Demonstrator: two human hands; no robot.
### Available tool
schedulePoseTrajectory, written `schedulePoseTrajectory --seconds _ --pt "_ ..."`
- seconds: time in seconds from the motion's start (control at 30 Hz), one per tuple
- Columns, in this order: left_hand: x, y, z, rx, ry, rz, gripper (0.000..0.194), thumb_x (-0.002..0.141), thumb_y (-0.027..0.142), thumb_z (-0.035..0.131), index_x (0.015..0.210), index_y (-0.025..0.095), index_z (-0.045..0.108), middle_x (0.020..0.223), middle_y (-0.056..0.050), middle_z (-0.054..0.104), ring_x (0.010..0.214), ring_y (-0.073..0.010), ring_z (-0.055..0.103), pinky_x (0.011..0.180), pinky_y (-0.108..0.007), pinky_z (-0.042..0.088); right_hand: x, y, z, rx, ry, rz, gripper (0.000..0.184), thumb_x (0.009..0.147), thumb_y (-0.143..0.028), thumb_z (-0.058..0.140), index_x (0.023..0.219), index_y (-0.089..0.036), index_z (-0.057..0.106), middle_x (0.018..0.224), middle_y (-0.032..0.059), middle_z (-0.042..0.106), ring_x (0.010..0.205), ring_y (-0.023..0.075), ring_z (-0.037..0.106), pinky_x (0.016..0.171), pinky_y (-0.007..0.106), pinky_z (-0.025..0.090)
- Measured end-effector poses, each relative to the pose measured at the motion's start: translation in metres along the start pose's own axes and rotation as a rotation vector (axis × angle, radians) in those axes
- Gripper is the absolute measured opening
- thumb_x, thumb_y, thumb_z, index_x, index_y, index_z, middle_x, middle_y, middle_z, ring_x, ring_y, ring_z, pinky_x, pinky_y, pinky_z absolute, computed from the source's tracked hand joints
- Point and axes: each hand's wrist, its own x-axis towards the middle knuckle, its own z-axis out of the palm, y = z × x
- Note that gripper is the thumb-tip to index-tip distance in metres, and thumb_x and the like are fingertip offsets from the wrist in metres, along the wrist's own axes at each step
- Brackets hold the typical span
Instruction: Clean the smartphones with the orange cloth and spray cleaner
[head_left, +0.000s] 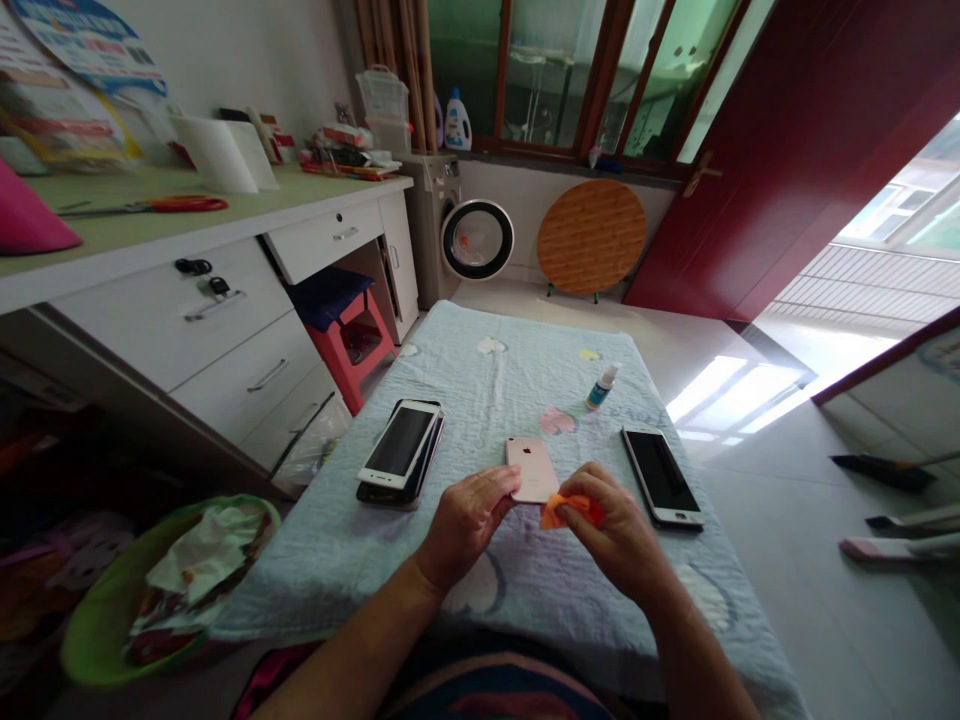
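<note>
A rose-gold smartphone (533, 468) is held back side up over the cloth-covered table. My left hand (474, 515) grips its left edge between thumb and fingers. Bunched in my right hand (616, 530) is an orange cloth (564, 511), pressed at the phone's lower right corner. To the left lies a stack of phones, a white-framed smartphone (403, 440) on top, its dark screen facing up. On the right rests another smartphone (661, 475), black screen up. Beyond it stands a small spray bottle (602, 387) with a white cap.
A pale blue quilted cloth (480, 390) covers the table. Left of it are a green waste basket (82, 640), a red stool (352, 340) and a white drawer desk (232, 350). A washing machine (431, 215) with its door open and a round wooden tabletop (592, 238) are at the back.
</note>
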Motion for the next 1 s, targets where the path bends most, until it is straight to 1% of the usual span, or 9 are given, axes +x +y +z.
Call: schedulePoseTrajectory --seconds 0.1,0.23,0.37,0.47,0.57,0.67,0.8,1.0 --pt "-0.001 0.0 0.0 0.009 -0.012 -0.002 0.024 0.094 0.019 0.053 0.116 0.019 0.061 0.115 -0.009 0.07 0.108 -0.0185 0.066 0.094 -0.033 0.055 0.002 -0.004 0.006 -0.043 0.005 -0.002 0.008 0.088 -0.02 0.057 0.08 -0.021 0.061 0.086 0.0016 0.055 0.082 0.0171 0.054 0.075 0.03 0.041" --pt "-0.002 -0.001 0.001 0.025 -0.011 0.017 0.023 0.094 0.02 0.053 0.116 0.018 0.061 0.115 -0.009 0.07 0.108 -0.0183 0.066 0.095 -0.033 0.055 0.005 -0.011 0.015 -0.136 0.016 -0.062 0.011 0.087 -0.016 0.059 0.078 -0.022 0.062 0.085 0.0022 0.055 0.086 0.0195 0.052 0.08 0.033 0.04" --pt "-0.002 -0.001 0.003 0.053 0.003 0.047 0.022 0.095 0.02 0.051 0.115 0.017 0.061 0.113 -0.008 0.071 0.107 -0.0177 0.067 0.095 -0.032 0.055 0.009 -0.02 0.027 -0.218 0.029 -0.107 0.012 0.085 -0.013 0.063 0.077 -0.022 0.062 0.084 0.0021 0.056 0.085 0.0204 0.05 0.08 0.035 0.038" --pt "-0.002 -0.001 0.004 0.086 0.012 0.078 0.024 0.096 0.022 0.049 0.117 0.016 0.06 0.111 -0.009 0.072 0.105 -0.018 0.067 0.094 -0.033 0.056 0.012 -0.025 0.035 -0.249 0.038 -0.111 0.01 0.084 -0.015 0.064 0.078 -0.022 0.063 0.085 0.0022 0.056 0.085 0.0208 0.049 0.08 0.036 0.037" --pt "-0.001 0.0 0.004 0.107 0.018 0.08 0.027 0.097 0.025 0.047 0.119 0.015 0.059 0.11 -0.01 0.072 0.103 -0.0192 0.068 0.092 -0.034 0.057 0.014 -0.027 0.04 -0.243 0.042 -0.102 0.007 0.084 -0.016 0.064 0.082 -0.022 0.063 0.087 0.0026 0.056 0.085 0.021 0.049 0.081 0.037 0.038" --pt "-0.001 0.001 0.003 0.089 0.016 0.071 0.026 0.097 0.026 0.048 0.119 0.016 0.059 0.11 -0.01 0.072 0.103 -0.0194 0.069 0.092 -0.034 0.057 0.014 -0.026 0.038 -0.187 0.033 -0.096 0.007 0.085 -0.017 0.062 0.081 -0.022 0.06 0.087 0.0025 0.056 0.085 0.0205 0.05 0.081 0.036 0.04" --pt "0.0 0.002 0.001 0.029 -0.013 0.048 0.023 0.097 0.022 0.049 0.116 0.018 0.061 0.113 -0.008 0.071 0.107 -0.0183 0.067 0.094 -0.034 0.056 0.012 -0.019 0.029 -0.082 0.009 -0.038 0.013 0.086 -0.018 0.06 0.075 -0.021 0.054 0.087 0.0023 0.054 0.087 0.0197 0.051 0.079 0.033 0.042" --pt "-0.002 0.0 0.001 -0.019 -0.047 0.025 0.023 0.094 0.02 0.053 0.117 0.019 0.061 0.117 -0.008 0.069 0.111 -0.0188 0.065 0.096 -0.035 0.055 0.005 -0.003 0.018 0.037 -0.02 0.022 0.005 0.086 -0.02 0.057 0.082 -0.021 0.055 0.103 0.0035 0.053 0.098 0.0188 0.054 0.09 0.034 0.042"
